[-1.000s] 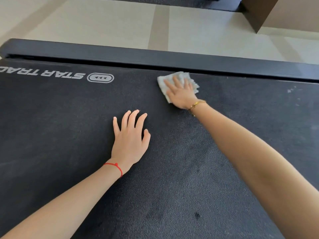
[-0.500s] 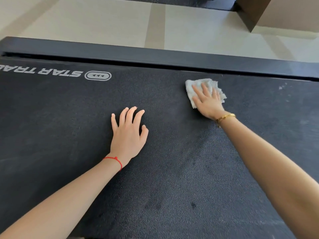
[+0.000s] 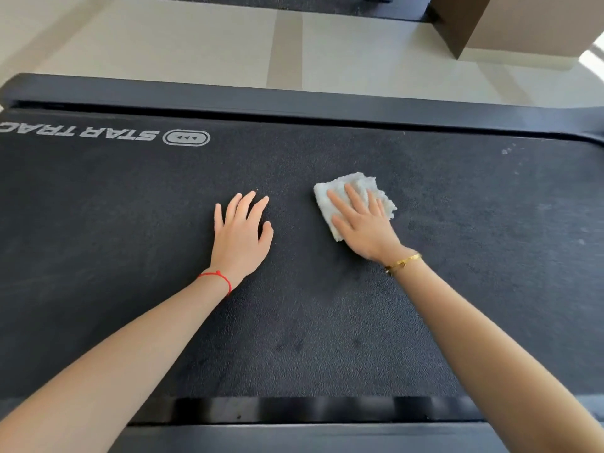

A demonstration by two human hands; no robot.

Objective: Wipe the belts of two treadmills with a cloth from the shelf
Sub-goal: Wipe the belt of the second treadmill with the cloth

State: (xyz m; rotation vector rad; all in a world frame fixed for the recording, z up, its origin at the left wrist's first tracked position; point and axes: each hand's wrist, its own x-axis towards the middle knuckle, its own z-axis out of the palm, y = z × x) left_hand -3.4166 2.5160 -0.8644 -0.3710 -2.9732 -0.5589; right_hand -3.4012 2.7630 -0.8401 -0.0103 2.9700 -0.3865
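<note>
Both arms reach forward over the black treadmill belt, palms down. The right hand lies flat on a white cloth, its fingers straight and slightly spread, pressing the cloth onto the belt; the cloth shows beyond the fingertips and past the thumb side, bunched at its far edge. A gold bracelet circles that wrist. The left hand rests flat on the bare belt just beside the cloth, apart from it, fingers straight and close together with the thumb out to the side, holding nothing. A red string sits on the left wrist. Beyond the fingertips of the left hand, the belt carries white lettering and an oval logo, then the dark side rail and pale floor
</note>
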